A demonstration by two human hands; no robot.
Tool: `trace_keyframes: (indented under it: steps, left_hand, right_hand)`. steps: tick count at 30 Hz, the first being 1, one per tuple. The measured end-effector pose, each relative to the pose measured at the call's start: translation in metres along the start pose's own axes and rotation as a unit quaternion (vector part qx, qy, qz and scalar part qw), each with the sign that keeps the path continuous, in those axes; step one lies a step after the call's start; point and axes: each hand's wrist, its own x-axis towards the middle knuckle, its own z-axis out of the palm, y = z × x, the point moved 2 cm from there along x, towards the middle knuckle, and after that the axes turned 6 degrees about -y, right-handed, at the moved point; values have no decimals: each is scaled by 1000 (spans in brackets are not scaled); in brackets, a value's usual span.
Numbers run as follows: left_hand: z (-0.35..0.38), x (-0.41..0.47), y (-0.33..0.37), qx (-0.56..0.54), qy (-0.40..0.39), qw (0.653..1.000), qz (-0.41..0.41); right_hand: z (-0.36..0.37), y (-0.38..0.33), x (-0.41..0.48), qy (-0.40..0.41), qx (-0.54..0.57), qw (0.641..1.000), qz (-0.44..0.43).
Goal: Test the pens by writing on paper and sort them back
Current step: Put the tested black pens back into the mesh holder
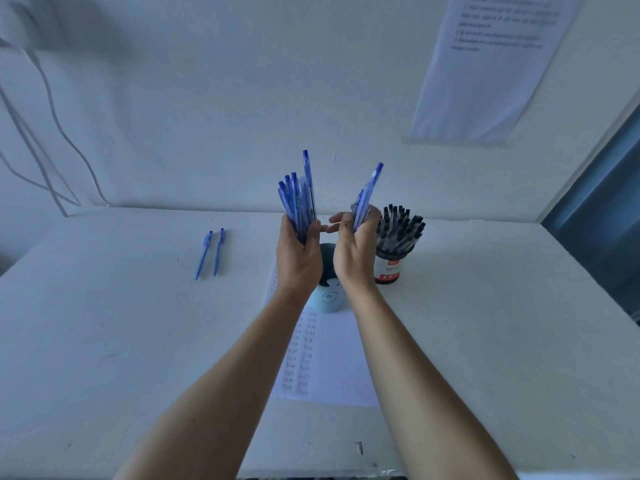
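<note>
Paper [332,362] below fingers: two "test" columns written. Left hand [299,259] clasps blue bundle [298,202], right hand [355,256] clasps few pens [367,197] (sorting likely unfinished); cup [329,301] beneath.

Translucent blue pens [299,199] at centre; a blue pair [211,254] at left; black-topped pens [398,226] in a white-and-red labelled pot [389,271]; pale blue cup [327,299] with a drawn smile; white paper [332,358] with columns of handwritten "test"; white bench [104,341].

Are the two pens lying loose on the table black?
No, the two loose pens on the table are blue; the black pens stand in the red-labelled cup.
</note>
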Motion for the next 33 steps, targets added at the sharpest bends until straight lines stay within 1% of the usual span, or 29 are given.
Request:
trace_keyframes:
  steps: [5,8,12,17,20,22,24,28,33]
  left_hand:
    - [2,-7,-7,-22,-8,1000,-21]
    - [4,-10,-10,-7,-5,1000,-19]
    - [5,-12,-12,12,-17,1000,-6]
    - [4,-23,-11,-4,-44,999,-7]
    - [2,-28,-12,25,-62,998,6]
    - [0,-27,-14,45,-72,996,10]
    - [0,-27,-15,54,-77,995,13]
    - [-1,-25,-18,74,-79,994,14]
    - [-4,-22,-12,74,-96,993,0]
  right_hand:
    - [-8,4,-4,-21,5,999,30]
    - [-12,6,-11,-38,19,996,72]
    - [-15,9,-16,-48,43,993,103]
    - [-16,7,-18,-22,100,989,110]
    - [-18,7,-12,-27,136,977,160]
    - [-21,9,-6,-5,137,970,201]
    - [-23,10,-3,9,135,968,213]
    - [-19,14,-2,-33,100,967,231]
    - [-18,15,-5,-26,101,969,225]
